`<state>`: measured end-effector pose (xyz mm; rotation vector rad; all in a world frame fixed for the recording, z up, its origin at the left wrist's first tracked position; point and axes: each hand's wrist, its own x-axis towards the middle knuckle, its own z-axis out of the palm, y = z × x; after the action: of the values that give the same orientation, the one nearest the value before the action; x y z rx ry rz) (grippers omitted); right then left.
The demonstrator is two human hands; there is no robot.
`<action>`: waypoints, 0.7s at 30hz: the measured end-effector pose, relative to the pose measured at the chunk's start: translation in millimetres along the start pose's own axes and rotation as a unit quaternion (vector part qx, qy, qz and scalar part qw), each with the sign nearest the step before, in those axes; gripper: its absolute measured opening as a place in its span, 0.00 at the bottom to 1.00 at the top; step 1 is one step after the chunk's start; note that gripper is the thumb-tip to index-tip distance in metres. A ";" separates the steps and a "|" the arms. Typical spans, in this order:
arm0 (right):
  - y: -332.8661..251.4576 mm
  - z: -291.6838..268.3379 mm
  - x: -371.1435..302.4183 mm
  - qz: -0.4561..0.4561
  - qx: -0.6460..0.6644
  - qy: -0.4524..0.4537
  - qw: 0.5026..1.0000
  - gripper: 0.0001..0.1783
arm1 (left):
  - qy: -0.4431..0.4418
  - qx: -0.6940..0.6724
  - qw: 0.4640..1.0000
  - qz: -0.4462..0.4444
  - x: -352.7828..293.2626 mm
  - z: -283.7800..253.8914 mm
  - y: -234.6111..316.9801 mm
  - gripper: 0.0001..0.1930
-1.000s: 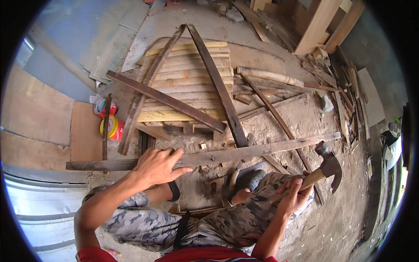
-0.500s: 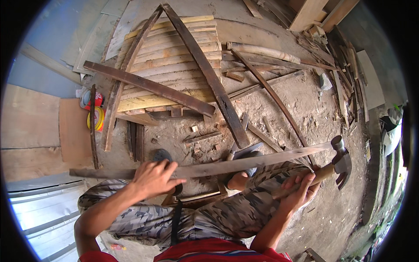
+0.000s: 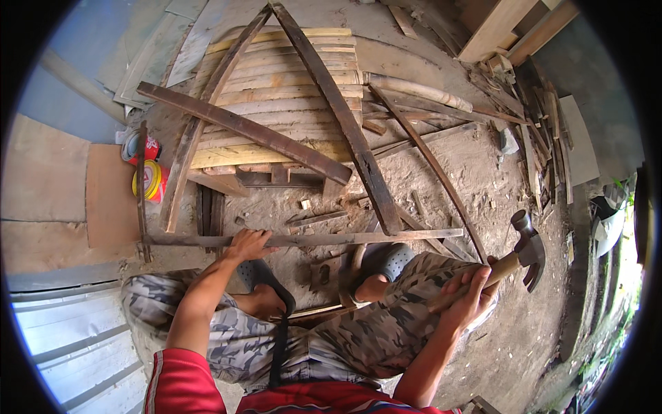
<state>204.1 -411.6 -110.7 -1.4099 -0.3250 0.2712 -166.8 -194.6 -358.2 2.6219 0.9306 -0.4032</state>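
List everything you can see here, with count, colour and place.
Claw hammer: 1, grey head, tan handle, in right hand
Wooden strip: 1, greyish brown, across the middle, in left hand
Slats: several, pale yellowish, upper middle
Thick beams: 3, dark brown, over the slats
Cans: 2, red, one yellow-topped, left
Thin battens: 2, dark brown, right of slats and beside cans
Scrap wood: too jumbled to count, brown, right
Panels: several, brown and bluish, left
Ribbed metal: count unclear, silvery, lower left
Clogs: 2, grey, lower middle
Trousers: 1 pair, grey camouflage, bottom
Shirt: 1, red, bottom edge
Hands: 2, bare, left and right
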 end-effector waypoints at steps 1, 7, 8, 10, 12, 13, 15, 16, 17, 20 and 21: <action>0.6 -0.7 0.0 -0.002 -0.019 -0.002 1.000 0.27 | 0.004 -0.008 1.000 0.000 1.4 6.7 -1.8 0.31; 10.4 -11.5 4.0 -0.011 -0.102 -0.021 0.995 0.30 | 0.058 -0.044 0.997 -0.018 6.0 30.1 -14.4 0.32; 14.5 -15.2 3.9 -0.016 -0.113 -0.021 0.993 0.31 | 0.049 -0.048 0.997 -0.031 7.8 31.5 -13.8 0.31; 18.2 -13.5 3.3 -0.022 -0.135 -0.028 0.990 0.32 | 0.077 -0.053 0.995 -0.028 9.4 41.2 -17.1 0.31; 20.2 -14.8 4.1 -0.035 -0.159 -0.050 0.985 0.32 | 0.075 -0.067 0.995 -0.024 15.5 49.8 -15.1 0.31; 21.2 -15.3 4.4 -0.042 -0.170 -0.061 0.983 0.32 | 0.062 -0.075 0.995 -0.026 18.6 50.7 -13.7 0.32; 23.9 -15.4 4.2 -0.032 -0.183 -0.074 0.980 0.30 | 0.034 -0.090 0.995 -0.030 23.8 54.1 -10.8 0.32; 24.6 -14.5 4.5 -0.025 -0.183 -0.080 0.979 0.29 | 0.021 -0.096 0.995 -0.032 27.0 56.3 -9.6 0.32; 25.0 -12.5 3.6 -0.018 -0.184 -0.086 0.979 0.28 | 0.008 -0.101 0.994 -0.035 29.2 58.5 -8.5 0.32; 21.3 -0.4 1.1 0.030 -0.201 -0.075 0.976 0.24 | 0.071 -0.044 0.996 -0.041 28.9 85.1 -8.7 0.30; 18.8 -3.0 2.3 0.042 -0.209 -0.065 0.975 0.22 | 0.045 -0.034 0.997 -0.055 32.0 83.1 -1.5 0.29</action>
<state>207.5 -410.8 -129.6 -1.8292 -0.4483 0.3814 -156.6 -208.5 -445.6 2.5533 1.1010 -0.2773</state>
